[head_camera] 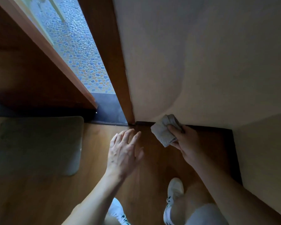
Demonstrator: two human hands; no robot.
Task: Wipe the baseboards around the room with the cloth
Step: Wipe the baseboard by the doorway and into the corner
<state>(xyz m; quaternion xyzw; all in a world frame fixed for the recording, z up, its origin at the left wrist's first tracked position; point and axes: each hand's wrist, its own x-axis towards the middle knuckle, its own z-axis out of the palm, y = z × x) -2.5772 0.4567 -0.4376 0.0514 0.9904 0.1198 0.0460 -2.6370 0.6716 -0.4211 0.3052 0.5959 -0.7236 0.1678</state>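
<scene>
A dark baseboard (206, 127) runs along the foot of the pale wall and turns at a corner down the right side. My right hand (185, 140) grips a folded grey cloth (164, 132) and holds it against the baseboard close to the wooden door frame (118, 82). The cloth's top edge reaches onto the wall. My left hand (125, 151) hovers over the wooden floor to the left of the cloth, fingers spread and holding nothing.
A grey mat (37, 143) lies on the floor at left, before a dark threshold (109, 109). An open wooden door (31, 62) stands left of the doorway, with pebble flooring beyond. My white shoes (173, 195) are on the floor below my hands.
</scene>
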